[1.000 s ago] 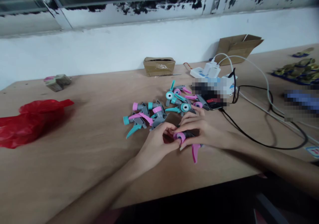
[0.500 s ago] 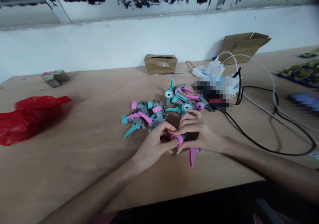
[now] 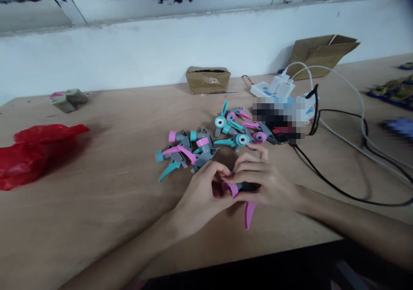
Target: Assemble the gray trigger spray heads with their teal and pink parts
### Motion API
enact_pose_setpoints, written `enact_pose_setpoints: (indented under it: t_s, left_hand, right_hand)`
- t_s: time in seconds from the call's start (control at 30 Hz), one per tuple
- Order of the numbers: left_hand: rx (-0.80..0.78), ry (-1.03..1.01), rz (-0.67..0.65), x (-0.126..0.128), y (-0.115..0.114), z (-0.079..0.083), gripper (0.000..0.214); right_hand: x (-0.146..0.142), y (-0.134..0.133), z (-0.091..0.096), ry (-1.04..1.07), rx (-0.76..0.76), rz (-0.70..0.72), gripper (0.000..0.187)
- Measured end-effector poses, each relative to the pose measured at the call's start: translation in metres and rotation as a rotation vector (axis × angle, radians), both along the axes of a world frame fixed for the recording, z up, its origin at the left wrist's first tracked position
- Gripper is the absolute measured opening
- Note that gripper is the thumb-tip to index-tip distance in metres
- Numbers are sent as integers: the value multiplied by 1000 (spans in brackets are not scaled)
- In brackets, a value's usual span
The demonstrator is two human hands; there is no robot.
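Pink plastic forms the collar [image 3: 234, 189] and the lever [image 3: 249, 214] of the one spray head [image 3: 244, 187] held between two hands, just below and right of the frame's centre. The right hand [image 3: 274, 180] grips its grey body, wrist low and forearm running to the lower right, with one finger raised near the pile. The left hand [image 3: 201, 195] curls in from the lower left, thumb and forefinger closed at the collar; its other fingers are hidden.

Above the hands, nine loose collars can be counted: four on the left-hand spray heads [image 3: 185, 152], two pink and two teal, and five on the right-hand spray heads [image 3: 237, 126], three teal and two pink.

Farther out on the table [image 3: 106, 195] are one red bag [image 3: 35, 150] at the left edge, two cardboard boxes, one upper centre [image 3: 208, 82] and one upper right [image 3: 318, 58], and one white power strip [image 3: 259, 90] between them.
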State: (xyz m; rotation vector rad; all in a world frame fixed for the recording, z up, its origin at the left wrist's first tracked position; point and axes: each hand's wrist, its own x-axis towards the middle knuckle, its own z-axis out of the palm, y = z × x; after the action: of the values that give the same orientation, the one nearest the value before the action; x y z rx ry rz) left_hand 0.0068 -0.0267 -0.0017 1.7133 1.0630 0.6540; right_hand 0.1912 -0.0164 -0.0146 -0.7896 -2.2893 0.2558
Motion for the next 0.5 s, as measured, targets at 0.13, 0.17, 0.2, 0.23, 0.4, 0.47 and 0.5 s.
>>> enact_pose_setpoints:
  t_s: [0.13,0.17,0.2,0.23,0.4,0.47,0.5]
  left_hand:
    - [69,36,59,1,-4,2,21]
    - [83,33,74,1,-4,3,20]
    - [97,23,85,0,-5,4,19]
    - [106,9,86,0,-5,5,19]
    - [-15,-110,-3,-2,0,9,22]
    - [-112,-160,-37,-3,3,8,23]
    - [-155,-186,-53,-3,4,8,22]
  right_hand:
    - [0,-4,1,-6,18,-51,19]
    - [0,-5,2,-2,28,-83,19]
    - [0,-7,3,5,39,-115,20]
    - [0,-8,4,15,49,-143,20]
    - [0,-14,8,65,60,-188,19]
    - [-1,-14,7,71,63,-171,18]
    - [-2,-15,6,75,63,-158,18]
